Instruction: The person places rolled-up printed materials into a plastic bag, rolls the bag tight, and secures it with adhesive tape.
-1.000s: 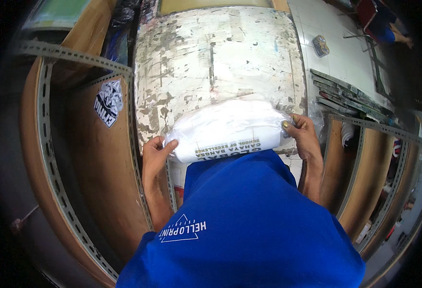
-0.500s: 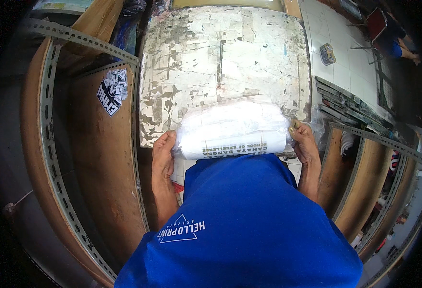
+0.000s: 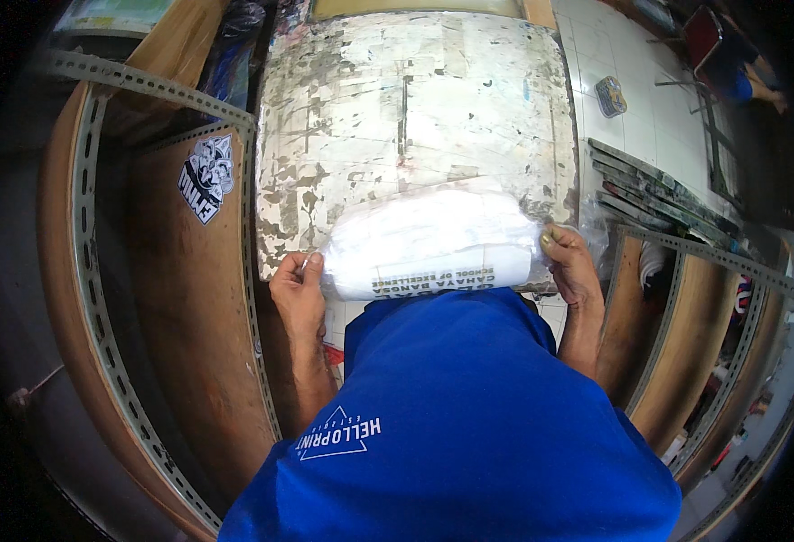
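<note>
A white folded bundle with dark printed lettering [image 3: 433,257], wrapped in clear plastic, lies at the near edge of the worn, paint-marked table [image 3: 469,108]. Its near side reaches my blue shirt. My left hand [image 3: 299,294] is closed at the bundle's left end, thumb and fingers pinching the plastic wrap. At the right end, my right hand [image 3: 574,271] pinches the gathered plastic between thumb and fingers. Loose, crinkled film sticks out beyond my right hand. The undersides of both hands' grips are hidden.
Metal-framed wooden shelving stands on my left, with a black-and-white sticker [image 3: 207,179] on its panel [image 3: 198,289]. More shelves [image 3: 704,334] are on my right, with long dark-stained slats [image 3: 659,194] beyond them. A small container [image 3: 610,97] sits on the tiled floor; a person's arm [image 3: 763,86] shows far right.
My left hand has shifted slightly left and its thumb now shows upright against the wrap. My right hand keeps its pinch. The whole view has moved a little.
</note>
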Action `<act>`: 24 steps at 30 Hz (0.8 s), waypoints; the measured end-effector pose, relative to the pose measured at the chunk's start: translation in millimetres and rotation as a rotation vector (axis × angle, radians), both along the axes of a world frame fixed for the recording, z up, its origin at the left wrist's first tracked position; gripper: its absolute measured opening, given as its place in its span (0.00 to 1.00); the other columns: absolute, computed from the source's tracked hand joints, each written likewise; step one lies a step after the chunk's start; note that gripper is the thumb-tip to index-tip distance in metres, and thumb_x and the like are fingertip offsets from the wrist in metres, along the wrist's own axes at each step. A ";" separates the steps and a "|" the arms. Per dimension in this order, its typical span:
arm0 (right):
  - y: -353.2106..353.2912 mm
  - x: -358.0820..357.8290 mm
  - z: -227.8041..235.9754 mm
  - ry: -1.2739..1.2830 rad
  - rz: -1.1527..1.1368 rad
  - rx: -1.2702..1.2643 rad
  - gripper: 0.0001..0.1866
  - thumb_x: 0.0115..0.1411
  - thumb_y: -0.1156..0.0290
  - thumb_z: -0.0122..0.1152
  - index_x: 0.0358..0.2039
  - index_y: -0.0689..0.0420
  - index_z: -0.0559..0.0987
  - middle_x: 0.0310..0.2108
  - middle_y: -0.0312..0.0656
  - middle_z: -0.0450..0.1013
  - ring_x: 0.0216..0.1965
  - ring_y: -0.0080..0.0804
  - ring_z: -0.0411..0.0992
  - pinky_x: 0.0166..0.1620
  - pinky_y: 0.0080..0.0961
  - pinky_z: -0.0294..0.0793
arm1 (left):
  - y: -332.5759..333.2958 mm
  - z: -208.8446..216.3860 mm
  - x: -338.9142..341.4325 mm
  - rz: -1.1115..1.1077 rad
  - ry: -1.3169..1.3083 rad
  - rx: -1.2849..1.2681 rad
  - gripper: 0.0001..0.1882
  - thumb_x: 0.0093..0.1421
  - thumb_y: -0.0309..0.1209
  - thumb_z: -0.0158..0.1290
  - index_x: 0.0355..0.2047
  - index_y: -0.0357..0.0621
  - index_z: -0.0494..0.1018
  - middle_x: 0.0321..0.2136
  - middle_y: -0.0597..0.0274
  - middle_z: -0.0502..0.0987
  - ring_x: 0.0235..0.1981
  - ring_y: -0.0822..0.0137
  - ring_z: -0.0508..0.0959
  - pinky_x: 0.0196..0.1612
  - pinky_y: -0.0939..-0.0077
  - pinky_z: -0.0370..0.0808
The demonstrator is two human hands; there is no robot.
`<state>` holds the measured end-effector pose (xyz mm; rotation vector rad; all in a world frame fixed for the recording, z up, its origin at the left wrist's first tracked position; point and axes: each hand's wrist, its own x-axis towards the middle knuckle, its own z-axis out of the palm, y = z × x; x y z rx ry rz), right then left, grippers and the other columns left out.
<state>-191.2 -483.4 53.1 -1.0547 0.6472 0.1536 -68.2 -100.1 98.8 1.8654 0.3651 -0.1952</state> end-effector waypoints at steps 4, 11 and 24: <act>3.6 4.5 8.2 0.034 0.009 -0.062 0.04 0.63 0.73 0.58 0.32 0.58 0.79 0.27 0.27 0.74 0.27 0.13 0.67 0.33 0.14 0.65 | 5.9 -8.9 1.4 0.038 0.140 -0.201 0.04 0.62 0.27 0.57 0.31 0.39 0.75 0.24 0.69 0.75 0.25 0.78 0.70 0.30 0.83 0.66; 7.7 9.6 17.0 -0.002 0.119 -0.233 0.06 0.62 0.73 0.61 0.34 0.62 0.81 0.29 0.33 0.77 0.27 0.15 0.69 0.32 0.16 0.67 | -1.6 -5.3 4.7 0.119 0.258 -0.505 0.12 0.64 0.26 0.54 0.47 0.41 0.70 0.31 0.61 0.79 0.30 0.69 0.78 0.40 0.74 0.76; 4.0 8.5 -4.8 -0.077 0.005 -0.019 0.07 0.59 0.76 0.61 0.38 0.63 0.79 0.28 0.28 0.73 0.28 0.13 0.67 0.33 0.14 0.66 | 29.1 -19.1 -2.0 -0.102 0.129 -0.603 0.29 0.58 0.29 0.61 0.57 0.40 0.63 0.38 0.55 0.81 0.40 0.68 0.79 0.49 0.72 0.72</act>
